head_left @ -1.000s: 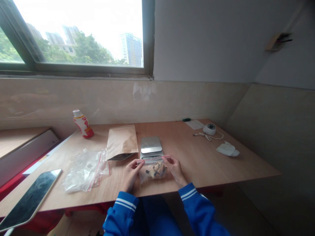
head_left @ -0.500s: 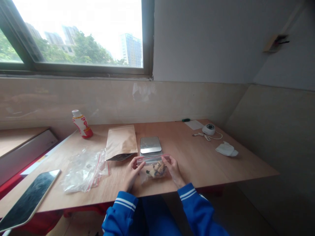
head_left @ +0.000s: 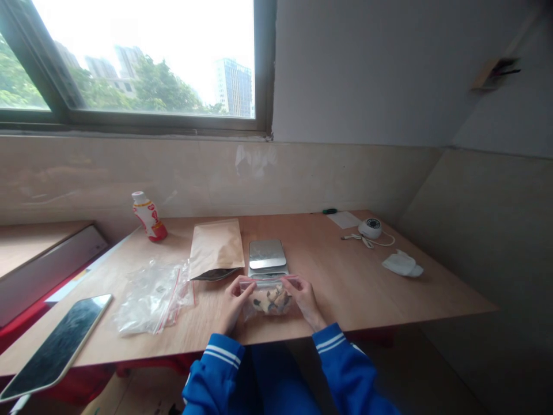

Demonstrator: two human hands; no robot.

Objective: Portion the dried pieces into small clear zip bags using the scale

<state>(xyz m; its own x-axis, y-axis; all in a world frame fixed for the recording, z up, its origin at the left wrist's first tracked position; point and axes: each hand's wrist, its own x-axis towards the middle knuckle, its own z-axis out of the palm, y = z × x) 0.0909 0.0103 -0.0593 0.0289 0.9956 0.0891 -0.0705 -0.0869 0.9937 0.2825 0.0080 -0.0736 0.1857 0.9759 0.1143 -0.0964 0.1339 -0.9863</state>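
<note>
Both hands pinch the top corners of a small clear bag (head_left: 268,298) with a red zip strip: the left hand (head_left: 234,298) closed on its left end, the right hand (head_left: 305,295) closed on its right end, so the strip is stretched between them. The bag holds a handful of brown and dark pieces, too small to tell apart, and stands at the near edge of the table (head_left: 367,288), just in front of the scale (head_left: 266,257). To press such a strip shut well, it seems best to keep it taut and level, with the contents settled low and away from the seal, and to run the fingertips along its whole length so no gap is left. Just left of the scale lies a brown paper pouch (head_left: 216,248), its dark mouth facing the person. Further left of the scale lies a loose heap of empty clear bags (head_left: 152,295) with red strips, and beyond that a phone (head_left: 58,346) lies face up by the table's left corner. Behind the pouch, near the wall, stands a small red and white bottle (head_left: 148,217). Well to the right of the scale are a white round gadget (head_left: 370,227) with a cable and a crumpled white cloth (head_left: 401,264).
</note>
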